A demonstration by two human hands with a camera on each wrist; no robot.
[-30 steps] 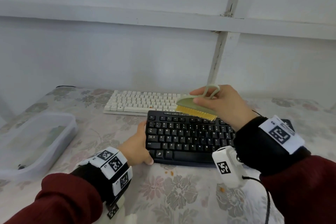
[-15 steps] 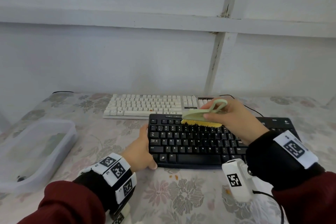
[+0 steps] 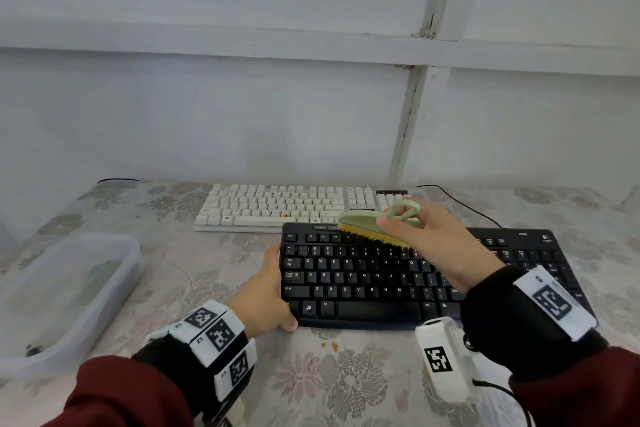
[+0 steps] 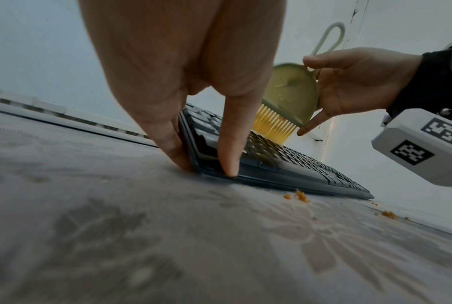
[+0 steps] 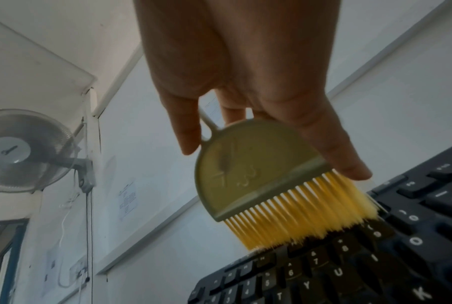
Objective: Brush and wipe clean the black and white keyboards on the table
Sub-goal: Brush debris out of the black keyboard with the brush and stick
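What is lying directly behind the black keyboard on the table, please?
The white keyboard lies behind the black keyboard, parallel and shifted left. Its right end is covered by the brush and right hand.

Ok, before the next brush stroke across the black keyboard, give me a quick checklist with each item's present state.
1. Brush held firmly: ok, the right hand pinches its green body.
2. Bristles on the keys: ok, the yellow tips meet the number row of the black keyboard in the right wrist view.
3. Keyboard steadied: ok, the left hand grips its left end, fingers down to the table.
4. Crumbs coming off: ok, orange crumbs lie on the cloth by the front edge.
5. Keys clean: cannot tell, gaps between keys are too small to judge.
6. White keyboard done: not ok, an orange speck sits on its front row.
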